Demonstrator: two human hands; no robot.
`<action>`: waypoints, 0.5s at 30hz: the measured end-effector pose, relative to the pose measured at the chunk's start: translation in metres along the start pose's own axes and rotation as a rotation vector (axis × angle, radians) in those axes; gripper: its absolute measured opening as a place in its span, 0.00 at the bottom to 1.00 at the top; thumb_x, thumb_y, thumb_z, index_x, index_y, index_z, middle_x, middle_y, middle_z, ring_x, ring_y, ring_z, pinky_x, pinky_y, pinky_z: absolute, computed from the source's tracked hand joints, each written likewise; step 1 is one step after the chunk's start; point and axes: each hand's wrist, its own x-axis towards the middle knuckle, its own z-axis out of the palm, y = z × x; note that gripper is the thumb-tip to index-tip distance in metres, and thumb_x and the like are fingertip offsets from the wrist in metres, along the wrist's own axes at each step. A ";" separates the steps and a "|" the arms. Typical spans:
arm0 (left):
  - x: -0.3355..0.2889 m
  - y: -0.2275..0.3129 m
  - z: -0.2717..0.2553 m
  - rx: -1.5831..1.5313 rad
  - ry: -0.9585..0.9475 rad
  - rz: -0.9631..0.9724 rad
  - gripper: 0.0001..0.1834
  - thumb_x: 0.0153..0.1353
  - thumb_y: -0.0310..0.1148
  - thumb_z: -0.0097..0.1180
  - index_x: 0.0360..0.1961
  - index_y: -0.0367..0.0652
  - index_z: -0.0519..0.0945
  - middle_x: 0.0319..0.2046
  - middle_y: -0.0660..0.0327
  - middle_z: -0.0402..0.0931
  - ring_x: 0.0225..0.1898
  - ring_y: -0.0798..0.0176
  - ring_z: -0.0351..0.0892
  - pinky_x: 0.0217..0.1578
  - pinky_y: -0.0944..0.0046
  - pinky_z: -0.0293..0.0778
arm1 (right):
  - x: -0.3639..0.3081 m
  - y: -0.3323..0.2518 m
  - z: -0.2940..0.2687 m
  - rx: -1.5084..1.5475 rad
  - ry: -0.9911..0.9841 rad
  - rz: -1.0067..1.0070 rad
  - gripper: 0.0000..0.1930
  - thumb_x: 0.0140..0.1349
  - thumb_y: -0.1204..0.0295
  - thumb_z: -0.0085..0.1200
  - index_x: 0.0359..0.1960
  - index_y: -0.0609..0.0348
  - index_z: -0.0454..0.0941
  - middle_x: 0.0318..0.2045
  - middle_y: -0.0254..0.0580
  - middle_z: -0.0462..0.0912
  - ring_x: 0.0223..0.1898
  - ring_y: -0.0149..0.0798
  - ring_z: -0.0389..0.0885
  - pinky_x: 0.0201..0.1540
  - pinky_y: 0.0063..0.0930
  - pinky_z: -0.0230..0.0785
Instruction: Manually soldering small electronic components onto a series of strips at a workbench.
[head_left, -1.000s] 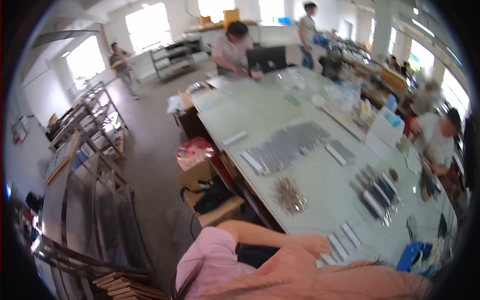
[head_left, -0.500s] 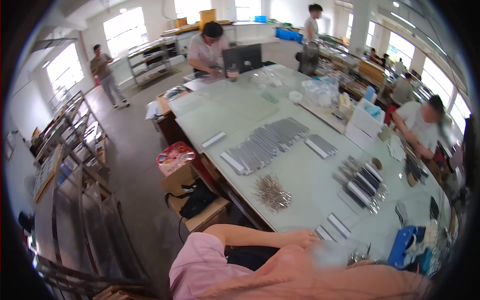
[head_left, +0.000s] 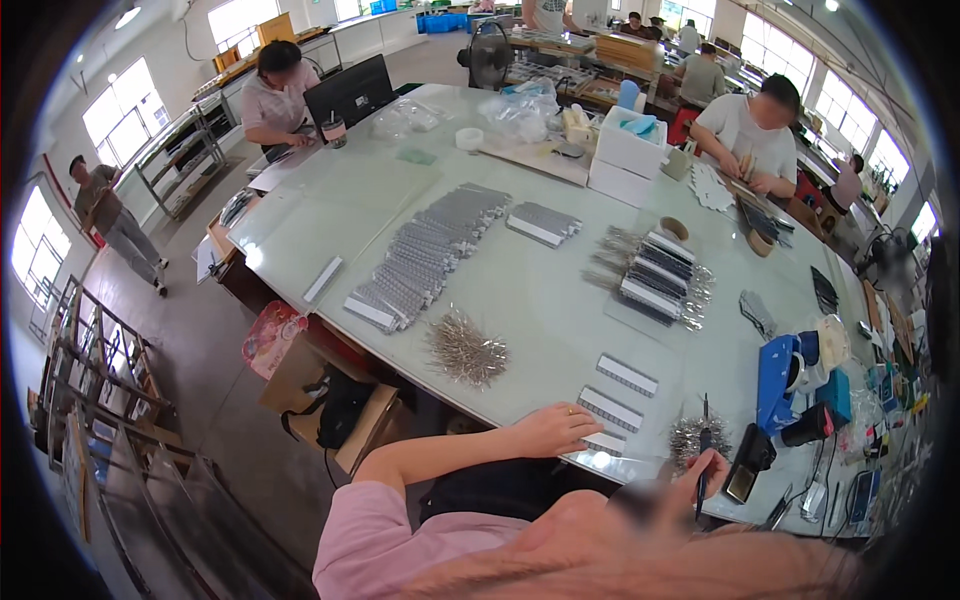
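- Here's the left hand (head_left: 560, 430), one of two at work, loosely curled with its fingertips at the nearest strip (head_left: 605, 442); whether it pinches or merely presses, I can't tell.
- Over to the right hand (head_left: 708, 472), and it's wrapped around one dark pen-shaped tool (head_left: 705, 440), tip pointing up and away.
- So the step in hand looks like steadying a strip with the tool at the ready; any next move seems to call for a still left hand and a carefully guided tip.
- Now the count! Far left of the left hand, beyond it: one lone strip (head_left: 323, 280).
- Next along, still left and farther out, a broad spread of grey strips (head_left: 430, 250), overlapping too much to number.
- Nearer the left hand, on its left: one big heap of wires (head_left: 467, 348), pieces uncountable.
- Straight out beyond that hand, one small stack of strips (head_left: 543, 225).
- Just right of the left fingers, three separate strips in a row, counting the touched one.
- Farther beyond, between the hands: one wired bundle of strips (head_left: 655, 280), and one tape roll (head_left: 673, 229) past it.
- Just beyond the right hand, one smaller wire clump (head_left: 688, 440).
- Right of that hand, one black case (head_left: 750, 462).
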 end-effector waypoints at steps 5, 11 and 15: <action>-0.001 -0.002 0.004 0.025 0.026 0.009 0.23 0.63 0.41 0.56 0.56 0.42 0.73 0.49 0.57 0.76 0.54 0.56 0.74 0.57 0.57 0.68 | -0.001 -0.003 0.002 -0.005 -0.020 0.037 0.07 0.67 0.70 0.55 0.39 0.60 0.72 0.31 0.33 0.74 0.24 0.25 0.70 0.26 0.17 0.64; -0.002 0.000 0.003 0.023 0.038 0.019 0.23 0.62 0.41 0.58 0.55 0.40 0.74 0.48 0.58 0.77 0.53 0.57 0.75 0.55 0.58 0.69 | -0.003 -0.007 -0.002 0.008 -0.042 0.065 0.07 0.67 0.70 0.54 0.39 0.60 0.72 0.31 0.33 0.73 0.25 0.25 0.70 0.27 0.18 0.65; -0.006 0.005 0.003 0.021 0.052 0.011 0.23 0.62 0.40 0.58 0.55 0.40 0.74 0.48 0.58 0.77 0.53 0.57 0.75 0.55 0.58 0.69 | -0.008 -0.016 -0.001 0.033 -0.036 0.096 0.06 0.67 0.71 0.53 0.40 0.60 0.72 0.31 0.33 0.73 0.26 0.25 0.71 0.27 0.18 0.65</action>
